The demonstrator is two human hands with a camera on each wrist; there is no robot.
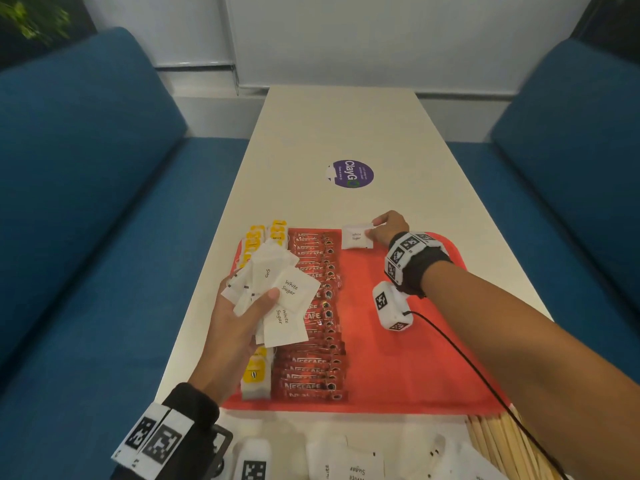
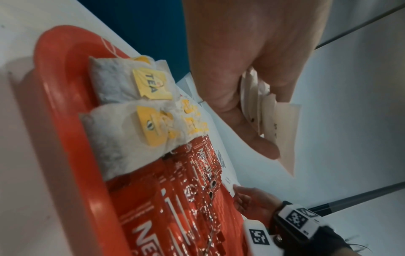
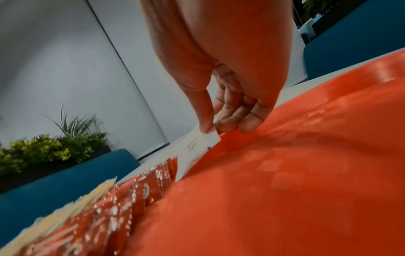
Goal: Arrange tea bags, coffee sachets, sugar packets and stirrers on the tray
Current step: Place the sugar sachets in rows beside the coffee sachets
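- Right hand pinches one white sugar packet by its right edge, thumb and fingertips closed on it, at the far end of the red tray, just right of the coffee row.
- In the right wrist view the packet's far corner touches the tray floor, near edge lifted; not let go yet.
- Left hand grips a fanned stack of sugar packets, held over the tray's left side.
- Done, going by the layout: tea bags in a column along the left rim, Nescafe sachets in an overlapping row beside them.
- Sugar column looks just begun; right half of the tray bare.
- Left: the held stack, more sugar packets on the table at the near edge, wooden stirrers near the tray's near right corner, untouched.
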